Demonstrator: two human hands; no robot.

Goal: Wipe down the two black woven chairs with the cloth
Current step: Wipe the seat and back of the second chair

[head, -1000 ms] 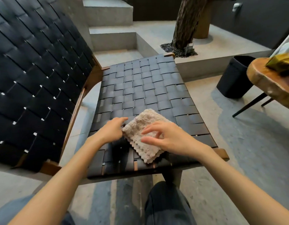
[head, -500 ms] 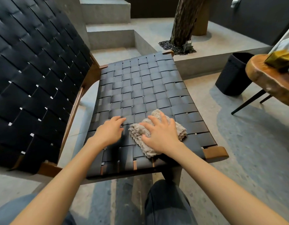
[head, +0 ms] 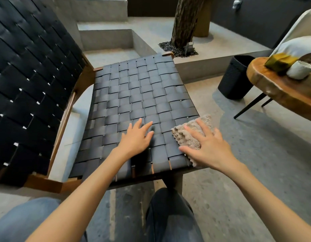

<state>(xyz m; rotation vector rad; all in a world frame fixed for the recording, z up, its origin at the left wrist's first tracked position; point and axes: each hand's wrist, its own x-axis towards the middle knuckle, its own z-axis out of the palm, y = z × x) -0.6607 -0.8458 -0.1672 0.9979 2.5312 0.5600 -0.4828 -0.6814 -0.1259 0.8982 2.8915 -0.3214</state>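
Pressing cloth [head: 187, 137] on woven seat [head: 142, 88] | right hand [head: 210, 147]: grip wide, fingers straight | left hand [head: 135, 138]: grip wide, empty

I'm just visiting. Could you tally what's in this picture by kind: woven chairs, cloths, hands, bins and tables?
Black woven chair: 1
Cloth: 1
Hands: 2, the left hand flat on the seat and the right hand pressing on the cloth
Black bin: 1
Wooden table: 1
Total: 6
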